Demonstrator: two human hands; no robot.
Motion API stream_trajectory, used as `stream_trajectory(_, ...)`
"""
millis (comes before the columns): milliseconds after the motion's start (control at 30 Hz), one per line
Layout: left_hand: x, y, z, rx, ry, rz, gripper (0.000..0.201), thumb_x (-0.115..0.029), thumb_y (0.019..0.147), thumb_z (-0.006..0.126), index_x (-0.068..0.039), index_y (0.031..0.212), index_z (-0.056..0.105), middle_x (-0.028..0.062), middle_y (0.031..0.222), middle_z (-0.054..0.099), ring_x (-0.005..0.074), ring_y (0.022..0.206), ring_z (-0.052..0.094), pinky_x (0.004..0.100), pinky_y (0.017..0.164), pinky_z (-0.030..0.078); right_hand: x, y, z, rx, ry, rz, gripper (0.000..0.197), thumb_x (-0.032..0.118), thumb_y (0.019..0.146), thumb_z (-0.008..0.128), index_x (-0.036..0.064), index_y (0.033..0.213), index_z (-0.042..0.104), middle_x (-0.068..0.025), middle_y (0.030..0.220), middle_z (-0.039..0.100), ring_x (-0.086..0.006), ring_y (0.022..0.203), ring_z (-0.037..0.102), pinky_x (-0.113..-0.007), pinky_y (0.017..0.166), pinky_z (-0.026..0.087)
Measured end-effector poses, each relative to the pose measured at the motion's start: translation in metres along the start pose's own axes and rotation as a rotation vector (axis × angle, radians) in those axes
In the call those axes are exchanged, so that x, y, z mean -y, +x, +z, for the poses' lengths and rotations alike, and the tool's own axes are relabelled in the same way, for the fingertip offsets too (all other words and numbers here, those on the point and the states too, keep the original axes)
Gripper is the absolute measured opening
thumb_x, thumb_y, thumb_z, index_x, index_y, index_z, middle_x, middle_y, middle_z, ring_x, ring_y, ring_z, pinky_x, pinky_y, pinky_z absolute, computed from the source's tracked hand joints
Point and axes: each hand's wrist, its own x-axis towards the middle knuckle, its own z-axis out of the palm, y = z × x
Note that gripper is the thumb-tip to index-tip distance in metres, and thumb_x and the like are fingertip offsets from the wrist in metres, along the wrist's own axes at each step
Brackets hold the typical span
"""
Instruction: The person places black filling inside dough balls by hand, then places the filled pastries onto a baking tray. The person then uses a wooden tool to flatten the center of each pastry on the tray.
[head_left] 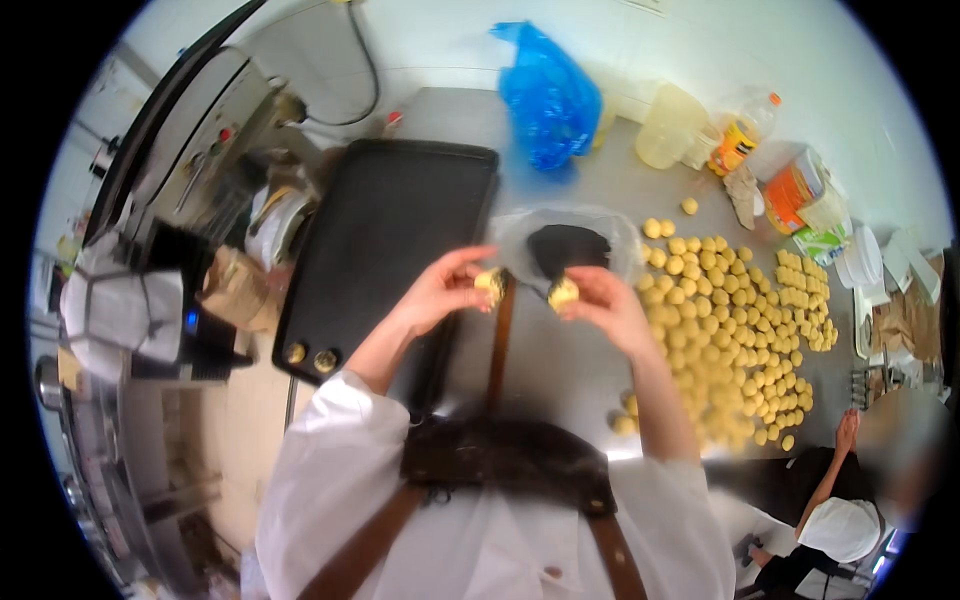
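My left hand pinches a yellow dough ball partly covered with dark specks. Across from it, my right hand grips a second dough ball, which also has dark bits on its side. Both are held up above the steel table, apart from each other. Just beyond them lies a clear plastic bag or lined bowl with a dark, fine-looking filling; its exact kind is unclear. On the black baking tray to the left, two dark-topped balls sit at the near left corner.
Many plain dough balls cover the table's right side. At the back stand a blue plastic bag, a translucent jug and an orange-capped bottle. White tubs are farther right. Another person is at the lower right.
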Motion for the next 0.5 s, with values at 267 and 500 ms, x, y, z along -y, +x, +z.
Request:
stream_trajectory(267,0.029,-0.182,-0.097,-0.059,0.108,-0.029,0.05,0.007,0.087,0.072,-0.004,0.133,0.055,0.0068,0.12,0.063,0.0161,0.108,0.065,0.0299,0.094,0.054,-0.099,-0.018,0.213,0.11,-0.142,-0.126,0.061,-0.002,0.089,0.07,0.0039,0.143,0.043,-0.0097,0.138,0.053,-0.0194,0.119,0.06,-0.035,0.1,0.052)
stream_trajectory(500,0.088,-0.232,-0.141,-0.212,0.8,0.205,0.045,-0.009,0.073,0.083,-0.011,0.113,0.063,0.009,0.109,0.062,0.0276,0.108,0.06,0.0386,0.092,0.049,-0.165,-0.021,0.323,-0.356,-0.904,-0.246,0.041,0.011,0.077,0.083,0.0044,0.11,0.06,-0.0111,0.108,0.059,-0.0267,0.098,0.062,-0.037,0.086,0.052)
